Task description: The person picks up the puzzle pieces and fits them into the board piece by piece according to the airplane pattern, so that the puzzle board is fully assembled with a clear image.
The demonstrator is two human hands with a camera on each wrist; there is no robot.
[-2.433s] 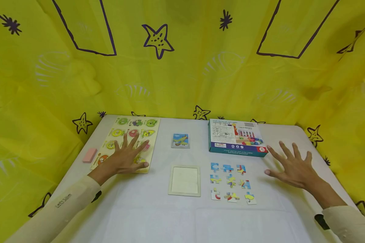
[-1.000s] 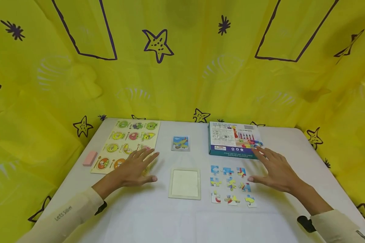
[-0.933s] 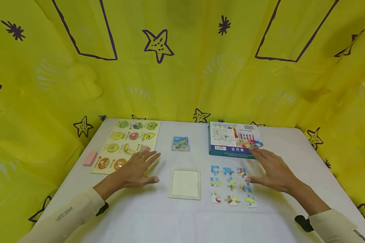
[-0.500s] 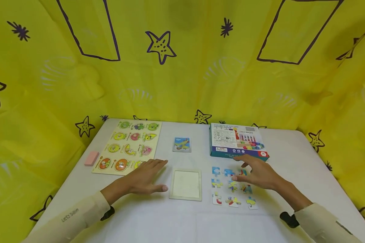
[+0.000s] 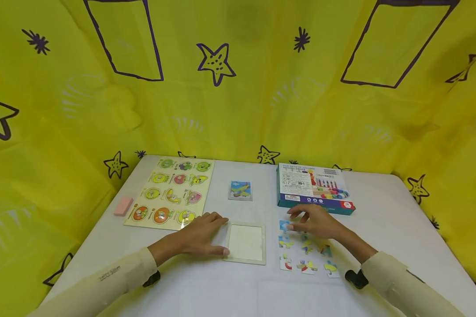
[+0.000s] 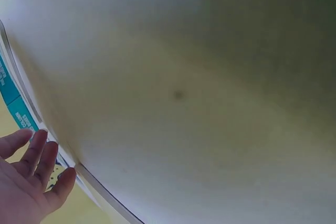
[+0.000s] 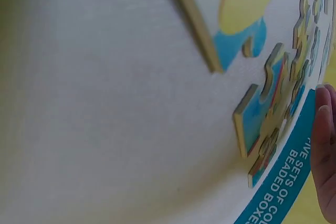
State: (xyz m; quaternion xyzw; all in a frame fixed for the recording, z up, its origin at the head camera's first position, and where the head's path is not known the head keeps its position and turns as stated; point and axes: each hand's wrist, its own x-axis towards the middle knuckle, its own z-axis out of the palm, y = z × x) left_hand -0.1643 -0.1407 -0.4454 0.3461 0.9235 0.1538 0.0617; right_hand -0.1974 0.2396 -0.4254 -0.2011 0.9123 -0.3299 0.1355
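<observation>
Where the left hand point(image 5: 196, 236) lies: at the left rim of the square frame point(image 5: 245, 262), thumb and fingertips spread, grasping nothing; whether they touch the rim I cannot tell.
Right hand point(image 5: 319, 222): over the upper rows of puzzle pieces point(image 5: 307, 267), thumb and forefinger parted, nothing gripped; contact with the upper-left piece point(image 5: 284, 225) is unclear.
Puzzle pieces: loose in rows on the white table point(image 5: 206, 286), right of the frame.
Airplane tile point(image 5: 240, 190): flat, beyond the frame.
Box point(image 5: 313, 185): beyond the pieces.
Fruit board point(image 5: 168, 193): left, near the left hand.
Pink block point(image 5: 123, 206): just beside the board.
Backdrop point(image 5: 238, 110): yellow cloth, purple starfish.
</observation>
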